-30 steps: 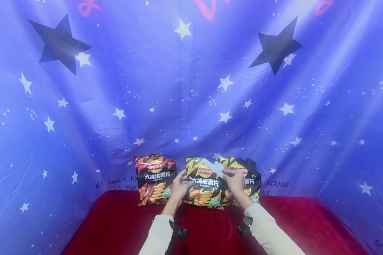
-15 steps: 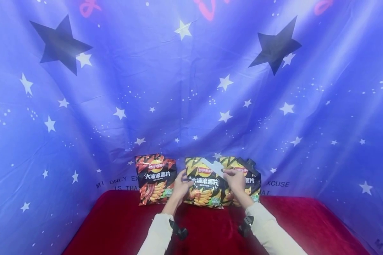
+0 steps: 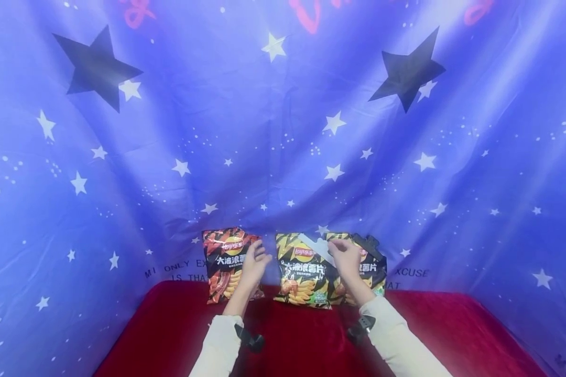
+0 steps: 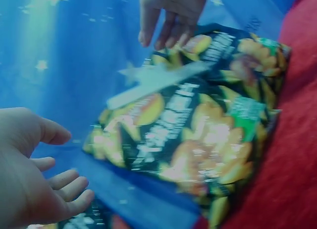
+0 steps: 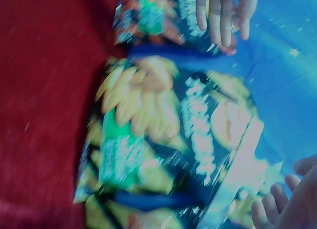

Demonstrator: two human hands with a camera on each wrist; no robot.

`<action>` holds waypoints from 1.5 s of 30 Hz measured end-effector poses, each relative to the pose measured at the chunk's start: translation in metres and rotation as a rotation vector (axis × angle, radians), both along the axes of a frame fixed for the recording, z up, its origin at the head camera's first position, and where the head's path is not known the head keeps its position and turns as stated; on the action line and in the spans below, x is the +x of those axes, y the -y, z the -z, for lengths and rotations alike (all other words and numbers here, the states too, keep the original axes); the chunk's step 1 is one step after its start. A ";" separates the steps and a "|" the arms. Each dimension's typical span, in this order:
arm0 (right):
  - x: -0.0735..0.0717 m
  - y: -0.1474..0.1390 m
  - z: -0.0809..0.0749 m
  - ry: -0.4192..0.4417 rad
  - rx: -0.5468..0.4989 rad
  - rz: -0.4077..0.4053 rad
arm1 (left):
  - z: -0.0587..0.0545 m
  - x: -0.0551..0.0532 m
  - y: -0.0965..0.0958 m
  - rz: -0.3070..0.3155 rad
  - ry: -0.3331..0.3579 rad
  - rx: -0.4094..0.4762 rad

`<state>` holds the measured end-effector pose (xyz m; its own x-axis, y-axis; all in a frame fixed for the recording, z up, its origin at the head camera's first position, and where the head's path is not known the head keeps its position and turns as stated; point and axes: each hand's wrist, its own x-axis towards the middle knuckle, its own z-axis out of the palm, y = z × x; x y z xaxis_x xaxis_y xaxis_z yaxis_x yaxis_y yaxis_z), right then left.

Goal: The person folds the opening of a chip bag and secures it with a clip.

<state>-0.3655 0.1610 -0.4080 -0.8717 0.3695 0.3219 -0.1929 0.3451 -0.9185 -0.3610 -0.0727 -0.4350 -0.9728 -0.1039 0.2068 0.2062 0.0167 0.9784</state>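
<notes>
In the head view a yellow-and-black potato chip bag (image 3: 296, 288) stands in the middle with a white bag clip (image 3: 313, 244) slanting across its upper right corner. My right hand (image 3: 348, 261) is beside the clip; the right wrist view shows its loosely bent fingers (image 5: 277, 199) apart from the clip (image 5: 240, 169). My left hand (image 3: 253, 264) is in front of the right edge of a red-and-black chip bag (image 3: 220, 264), holding nothing, its fingers spread in the left wrist view. A second yellow bag (image 3: 372, 269), with a black clip (image 3: 369, 243) at its upper right corner, is partly hidden behind my right hand.
The bags stand along the back of a table with a red velvet cloth (image 3: 302, 340). Directly behind them hangs a blue star-printed curtain (image 3: 245, 131). The middle bag overlaps the right one, while a gap separates it from the red bag.
My left hand has let go of the middle bag's left edge and moved left to the red bag. My right hand has come slightly off the white clip, which stays on the bag.
</notes>
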 end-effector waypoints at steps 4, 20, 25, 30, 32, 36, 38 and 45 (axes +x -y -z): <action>0.002 0.020 -0.005 0.043 -0.150 -0.158 | -0.012 0.008 0.022 -0.108 -0.036 0.047; -0.007 0.094 0.019 0.289 -0.300 -0.785 | 0.008 0.010 0.109 -0.381 0.044 0.209; -0.010 0.104 0.032 0.361 -0.386 -0.888 | 0.027 0.011 0.123 -0.296 0.119 0.192; -0.012 0.113 0.044 0.392 -0.406 -0.911 | 0.042 0.011 0.131 -0.240 0.174 0.169; -0.012 0.116 0.048 0.399 -0.423 -0.911 | 0.048 0.011 0.133 -0.228 0.190 0.158; -0.013 0.120 0.053 0.408 -0.473 -0.904 | 0.057 0.010 0.139 -0.210 0.219 0.144; -0.013 0.123 0.056 0.414 -0.483 -0.901 | 0.062 0.010 0.141 -0.202 0.231 0.155; -0.014 0.132 0.061 0.453 -0.504 -0.880 | 0.074 0.011 0.146 -0.184 0.244 0.173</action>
<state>-0.3795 0.0289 -0.4693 -0.8930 -0.4375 -0.1061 0.2025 -0.1799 -0.9626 -0.3497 -0.2185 -0.5095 -0.9532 -0.2950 -0.0655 -0.0253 -0.1382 0.9901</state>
